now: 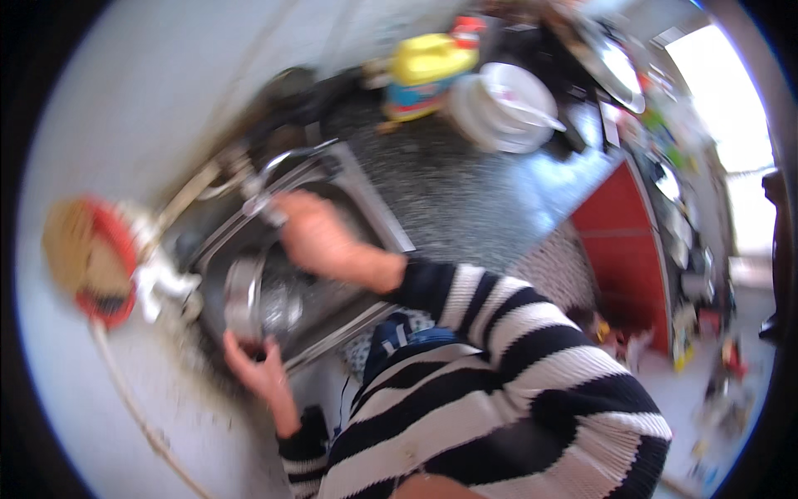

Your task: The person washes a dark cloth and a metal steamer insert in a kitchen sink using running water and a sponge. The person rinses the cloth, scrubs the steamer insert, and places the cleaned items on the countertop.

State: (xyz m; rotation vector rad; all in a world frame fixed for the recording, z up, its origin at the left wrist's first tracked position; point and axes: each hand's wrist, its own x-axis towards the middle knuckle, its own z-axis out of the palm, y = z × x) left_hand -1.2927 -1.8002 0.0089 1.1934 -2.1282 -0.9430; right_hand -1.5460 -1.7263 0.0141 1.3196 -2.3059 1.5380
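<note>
In the steel sink [380, 215], a shiny metal pot [243, 299] is tipped on its side, with its inner surface turned to the right. My left hand [262, 371] grips the pot at its near end, where a dark part shows between thumb and fingers. My right hand [318, 237] reaches across the basin to the tap [255, 203], its fingers closed around the knob. Motion blurs this hand, so whether the knob turns cannot be told. The curved spout [293, 156] points over the far side of the sink. Running water cannot be made out.
Beyond the sink, a dark speckled counter [436, 181] carries a yellow jug [427, 68] with a red cap and stacked white bowls [499, 112]. A red-rimmed basket [109, 262] hangs on the left wall beside a white cloth [165, 280]. Red cabinet panels [623, 243] stand at right.
</note>
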